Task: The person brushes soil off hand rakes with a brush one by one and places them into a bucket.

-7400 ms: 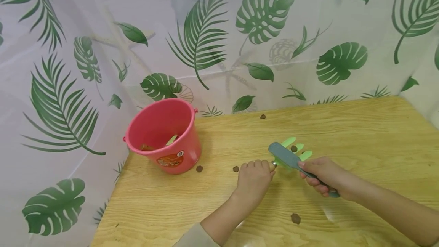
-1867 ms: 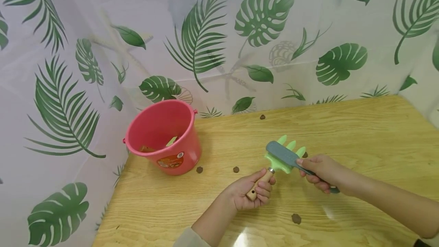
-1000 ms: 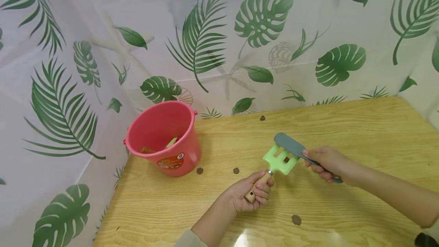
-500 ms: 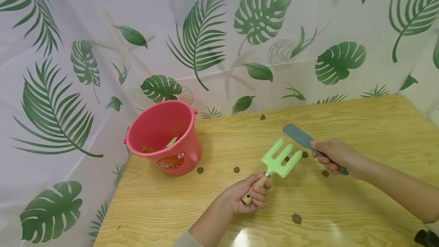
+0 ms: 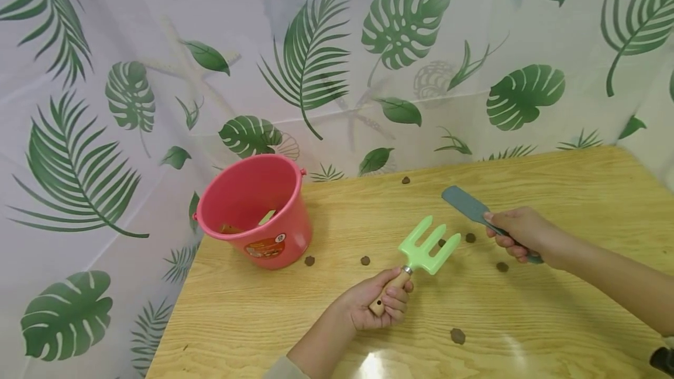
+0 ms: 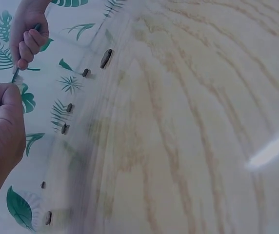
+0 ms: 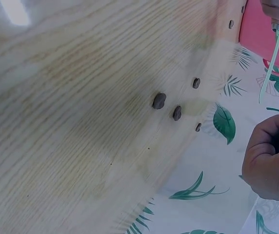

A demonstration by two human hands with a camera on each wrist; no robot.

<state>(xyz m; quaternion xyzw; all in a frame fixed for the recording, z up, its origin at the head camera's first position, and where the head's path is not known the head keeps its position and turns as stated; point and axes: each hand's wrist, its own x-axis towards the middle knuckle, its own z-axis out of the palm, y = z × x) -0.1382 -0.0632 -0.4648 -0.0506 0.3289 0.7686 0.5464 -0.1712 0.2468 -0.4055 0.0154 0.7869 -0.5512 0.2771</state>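
My left hand [image 5: 380, 302] grips the wooden handle of a light green hand fork [image 5: 421, 255], its three tines pointing away over the table. In my right hand [image 5: 521, 233] is a flat grey-blue paddle-shaped tool [image 5: 464, 203], held by its thin handle with the blade pointing left. A gap separates the blade from the tines. Below and around the two tools lie brown clumps [image 5: 470, 238] on the wood. In the right wrist view the fork [image 7: 271, 63] is seen edge-on; the tool is mostly hidden by my fingers [image 7: 264, 161].
A pink bucket [image 5: 300, 227] with a few things inside stands at the table's back left. More brown lumps [image 5: 457, 336] are scattered on the wooden table [image 5: 579, 209], one close to the front. A white leaf-print sheet [image 5: 326, 45] hangs behind and to the left.
The grey-blue tool lay across the fork's tines earlier and scraped along them; it has since lifted off to the right. My left hand has turned palm-up. More brown lumps now show under the tools.
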